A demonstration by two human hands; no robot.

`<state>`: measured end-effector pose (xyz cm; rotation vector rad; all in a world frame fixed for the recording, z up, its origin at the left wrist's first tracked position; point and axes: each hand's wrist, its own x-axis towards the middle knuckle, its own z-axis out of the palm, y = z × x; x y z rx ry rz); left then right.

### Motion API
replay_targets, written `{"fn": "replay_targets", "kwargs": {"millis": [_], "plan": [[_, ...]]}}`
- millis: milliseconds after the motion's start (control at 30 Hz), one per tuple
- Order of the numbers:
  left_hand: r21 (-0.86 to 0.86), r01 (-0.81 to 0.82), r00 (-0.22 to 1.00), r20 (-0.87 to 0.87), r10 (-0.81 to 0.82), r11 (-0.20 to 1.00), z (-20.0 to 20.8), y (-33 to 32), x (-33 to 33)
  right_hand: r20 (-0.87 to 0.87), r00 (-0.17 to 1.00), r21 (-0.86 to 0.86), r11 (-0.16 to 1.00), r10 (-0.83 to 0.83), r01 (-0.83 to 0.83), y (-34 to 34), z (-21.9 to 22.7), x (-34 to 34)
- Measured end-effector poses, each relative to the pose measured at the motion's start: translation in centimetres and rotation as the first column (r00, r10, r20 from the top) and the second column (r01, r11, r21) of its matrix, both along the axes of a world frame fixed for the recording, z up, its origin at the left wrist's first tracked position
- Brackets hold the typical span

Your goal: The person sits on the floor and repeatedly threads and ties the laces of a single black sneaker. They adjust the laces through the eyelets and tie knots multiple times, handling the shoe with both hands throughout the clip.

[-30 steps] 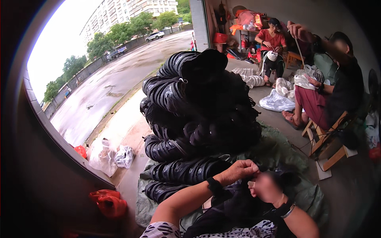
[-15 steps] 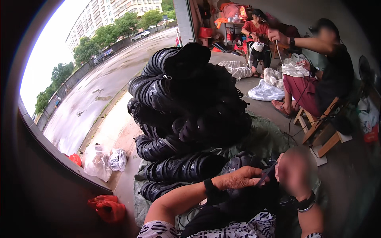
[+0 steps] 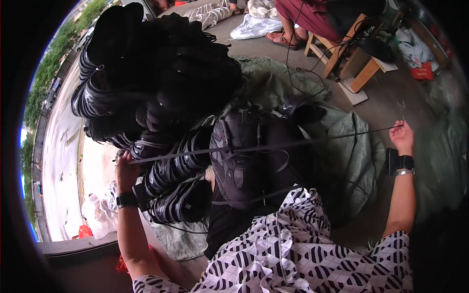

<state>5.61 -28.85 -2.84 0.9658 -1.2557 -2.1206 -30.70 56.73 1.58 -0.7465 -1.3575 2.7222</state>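
Note:
A long, flat dark lace is stretched nearly straight across the view, rising slightly toward the right. My left hand is closed around its left end, beside the stacks. Far out to the right, my right hand pinches the other, thinner-looking end between its fingers. Beneath the lace, over my lap, lies a bundle of dark shoe uppers with mesh patches and grey panels. Another dark lace lies across the lower part of that bundle. Both of my arms are spread wide.
Tall stacks of nested black shoe uppers rise at the left and ahead. Green sheeting covers the floor. A seated person's legs, a wooden stool and a cable stand at the upper right. White plastic bags lie at the left.
My hands, close together over the uppers before, have moved far apart to left and right, drawing the lace out between them. The view has tipped downward and swung right.

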Motion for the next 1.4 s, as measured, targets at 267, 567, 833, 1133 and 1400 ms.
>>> {"fn": "replay_targets", "kwargs": {"millis": [267, 567, 833, 1133, 1400], "plan": [[-0.447, 0.598, 0.8, 0.282, -0.53, 0.665, 8.7, 25.2, -7.4, -0.032, 0.7, 0.291, 0.677, 0.714, -0.676, -23.6, 0.3, 8.2], [-0.806, 0.475, 0.805, 0.56, -0.196, -0.353, 7.9, 26.0, -6.6, 0.157, 0.169, 0.831, -0.037, 0.973, -0.555, -35.9, 4.0, 13.8], [-0.905, 0.274, 0.95, 0.204, -0.235, 0.324, 5.3, 28.5, -11.3, -0.019, 0.161, 0.64, 0.136, 0.987, -0.756, -34.8, 2.4, 11.9], [-0.696, 0.435, 0.895, 0.262, -0.362, 0.571, 1.5, 27.6, -6.5, 0.333, 0.671, 0.643, 0.361, 0.662, -0.676, -22.4, -3.0, 9.0], [-0.487, 0.561, 0.827, 0.301, -0.475, 0.669, 0.5, 25.9, -6.6, -0.046, 0.243, 0.729, 0.199, 0.969, -0.655, -33.0, 3.3, 19.7]]}}
